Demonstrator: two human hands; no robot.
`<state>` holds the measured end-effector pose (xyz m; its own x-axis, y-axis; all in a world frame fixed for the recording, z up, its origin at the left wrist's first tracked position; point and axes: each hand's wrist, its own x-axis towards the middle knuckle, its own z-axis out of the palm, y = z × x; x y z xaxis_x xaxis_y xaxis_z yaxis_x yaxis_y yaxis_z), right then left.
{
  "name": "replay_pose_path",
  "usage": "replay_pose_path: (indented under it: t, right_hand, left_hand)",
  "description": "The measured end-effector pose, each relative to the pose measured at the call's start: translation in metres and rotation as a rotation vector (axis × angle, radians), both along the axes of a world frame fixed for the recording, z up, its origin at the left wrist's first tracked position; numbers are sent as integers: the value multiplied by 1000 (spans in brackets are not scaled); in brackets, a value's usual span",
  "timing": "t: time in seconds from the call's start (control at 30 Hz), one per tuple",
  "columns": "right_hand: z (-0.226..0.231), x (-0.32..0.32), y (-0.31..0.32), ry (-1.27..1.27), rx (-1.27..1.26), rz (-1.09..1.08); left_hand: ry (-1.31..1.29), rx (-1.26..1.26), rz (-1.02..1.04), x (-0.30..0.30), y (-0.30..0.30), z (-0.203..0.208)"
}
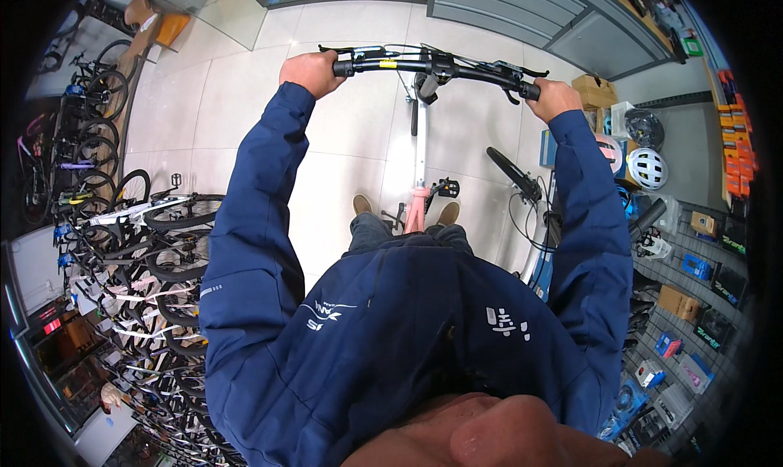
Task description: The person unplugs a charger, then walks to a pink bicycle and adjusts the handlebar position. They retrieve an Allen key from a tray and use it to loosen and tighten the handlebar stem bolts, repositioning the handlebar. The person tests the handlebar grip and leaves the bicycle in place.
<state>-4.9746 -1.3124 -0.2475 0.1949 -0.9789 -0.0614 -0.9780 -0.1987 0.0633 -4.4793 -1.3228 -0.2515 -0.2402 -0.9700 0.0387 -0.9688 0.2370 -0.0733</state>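
Both my arms, in dark blue sleeves, reach forward to a black bicycle handlebar (408,64). My left hand (313,74) is closed round the left end of the bar, and my right hand (558,100) round the right end. Brake levers and cables run along the bar, with a small yellow sticker left of the stem (440,66). Below it the white-and-pink bicycle frame (421,153) runs back between my legs. One pedal (447,188) shows beside my right shoe. Most of the front wheel is hidden under the bar.
Rows of parked bicycles (175,247) stand along the left. Another bicycle (522,177) is close on my right. Beyond it hang helmets (648,168) and boxed parts on a grid wall (710,247). Grey drawer cabinets (514,14) line the far side of the tiled floor (342,157).
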Motion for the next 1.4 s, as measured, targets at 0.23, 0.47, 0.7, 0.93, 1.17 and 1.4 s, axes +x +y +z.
replay_pose_path:
  t: [0.23,0.47,0.7,0.93,1.17,1.4]
  right_hand:
    - [-3,-3,3,-49,-73,52]
    - [-4,-7,5,-143,-131,161]
    - [8,-20,6,-227,-78,146]
    - [6,-23,-4,-182,54,41]
    - [5,-29,-14,-245,177,74]
    - [10,-29,-10,-234,213,41]
  left_hand:
    - [109,-238,-154,12,5,-10]
    - [89,-126,-109,12,3,-8]
    - [160,-113,-234,23,6,6]
    - [20,93,-18,17,-3,11]
    - [-13,169,-30,15,-12,19]
    - [-25,200,-21,10,-10,24]
